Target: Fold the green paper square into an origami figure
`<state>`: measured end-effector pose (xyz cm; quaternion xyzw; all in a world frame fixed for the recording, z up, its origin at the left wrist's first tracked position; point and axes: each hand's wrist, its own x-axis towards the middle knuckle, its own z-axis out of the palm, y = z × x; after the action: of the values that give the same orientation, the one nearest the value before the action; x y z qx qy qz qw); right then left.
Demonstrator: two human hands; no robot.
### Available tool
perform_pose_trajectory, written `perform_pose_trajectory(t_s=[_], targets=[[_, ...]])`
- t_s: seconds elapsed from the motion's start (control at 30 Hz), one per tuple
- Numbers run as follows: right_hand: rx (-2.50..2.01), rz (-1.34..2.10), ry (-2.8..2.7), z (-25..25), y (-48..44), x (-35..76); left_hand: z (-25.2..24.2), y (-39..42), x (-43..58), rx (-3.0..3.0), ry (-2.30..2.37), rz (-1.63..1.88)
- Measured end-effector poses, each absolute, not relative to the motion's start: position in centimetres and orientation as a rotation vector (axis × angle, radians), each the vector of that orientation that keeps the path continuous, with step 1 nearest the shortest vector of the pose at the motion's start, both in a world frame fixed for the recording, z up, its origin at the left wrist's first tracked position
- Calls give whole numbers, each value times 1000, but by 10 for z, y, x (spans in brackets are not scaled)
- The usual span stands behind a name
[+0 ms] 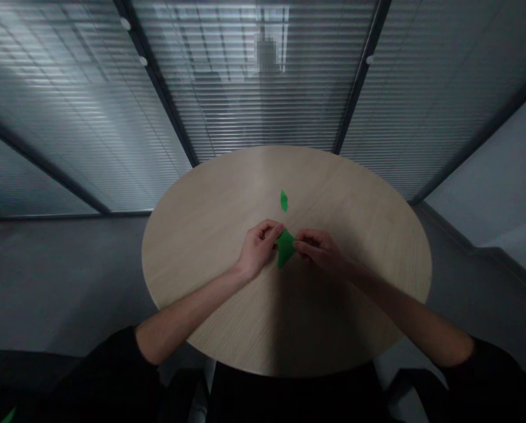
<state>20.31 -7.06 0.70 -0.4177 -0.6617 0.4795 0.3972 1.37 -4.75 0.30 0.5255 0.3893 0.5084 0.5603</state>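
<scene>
Between my two hands, above the round wooden table (218, 200), is a green piece of paper (285, 249) with pointed corners, seemingly folded. My left hand (261, 245) pinches its upper left edge between thumb and fingers. On the other side, my right hand (319, 247) grips the right corner with its fingertips, the remaining fingers curled. A smaller green paper piece (284, 201), narrow and pointed at both ends, lies on the tabletop just beyond my hands.
Glass partitions with horizontal blinds (263, 100) stand behind the table's far edge. Dark armrests show at the near edge, and a bit of green (9, 415) is at the lower left. Grey floor (60, 270) surrounds the table.
</scene>
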Motion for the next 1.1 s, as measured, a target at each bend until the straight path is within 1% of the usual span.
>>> perform_pose_trajectory(t_s=[0.17,0.3,0.4,0.67,0.83,0.97,1.1], targets=[[-1108,1160,-1513,9,-67,201,11,-47,12,1224,852,1221],[-1181,965,-1359,14,-64,202,13,-49,10,1366,851,1111],[-1203,917,-1308,17,-63,205,11,-52,11,1469,871,1041],[-1150,1005,-1396,17,-66,207,11,-59,12,1537,824,925],[-1062,1167,-1370,14,-64,204,12,-56,11,1492,843,1005],[-1018,1218,-1402,12,-63,205,14,-55,11,1459,830,1065],[-988,1250,-1435,13,-63,207,16,-54,9,1426,779,1031]])
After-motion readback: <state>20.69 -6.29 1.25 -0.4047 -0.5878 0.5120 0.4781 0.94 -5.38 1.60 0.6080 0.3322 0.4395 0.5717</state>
